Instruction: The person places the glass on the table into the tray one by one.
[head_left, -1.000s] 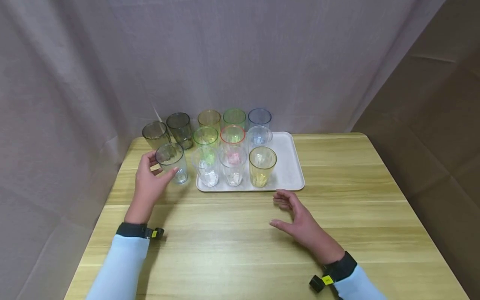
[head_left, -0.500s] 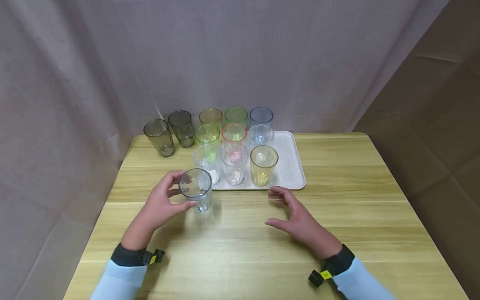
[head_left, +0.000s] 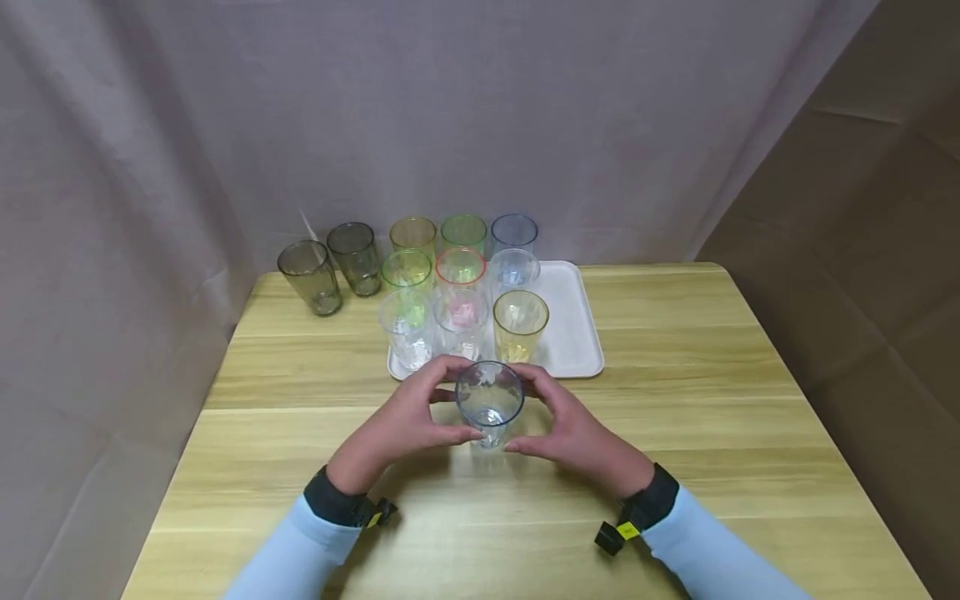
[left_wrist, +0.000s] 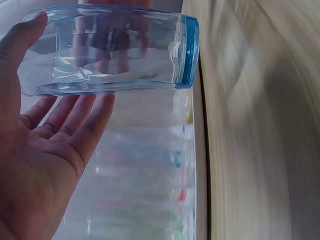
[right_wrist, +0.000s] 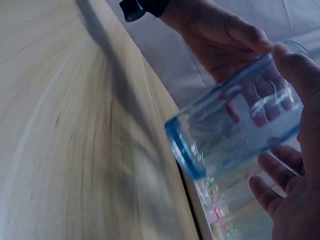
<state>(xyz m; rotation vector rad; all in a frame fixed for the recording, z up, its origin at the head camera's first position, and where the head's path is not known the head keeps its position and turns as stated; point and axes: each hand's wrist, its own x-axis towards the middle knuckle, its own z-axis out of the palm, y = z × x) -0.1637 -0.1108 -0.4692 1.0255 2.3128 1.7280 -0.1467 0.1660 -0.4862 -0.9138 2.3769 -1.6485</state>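
Observation:
Near the table's middle, in front of the tray, is an upright clear bluish drinking glass [head_left: 490, 400]. My left hand [head_left: 401, 421] grips it from the left, thumb on the near side and fingers behind. From the right, my right hand [head_left: 581, 433] curves around the same glass, its thumb and fingertips right at the wall; I cannot tell whether it grips. In the left wrist view the glass [left_wrist: 115, 50] shows a thicker blue base. The right wrist view has the right thumb overlapping the glass [right_wrist: 235, 115] near its rim, with the left hand [right_wrist: 215, 40] beyond.
A white tray [head_left: 581, 333] stands behind the hands with several tinted glasses, among them a yellow one [head_left: 521, 325] and a red-rimmed one [head_left: 461, 267]. Two smoky grey glasses, one [head_left: 311, 279] leftmost, stand left of it. A grey curtain [head_left: 480, 108] hangs behind the wooden table [head_left: 712, 400].
My left hand has carried the bluish glass from beside the grey glasses rightward and nearer to me. It now meets the right hand, which has moved slightly left.

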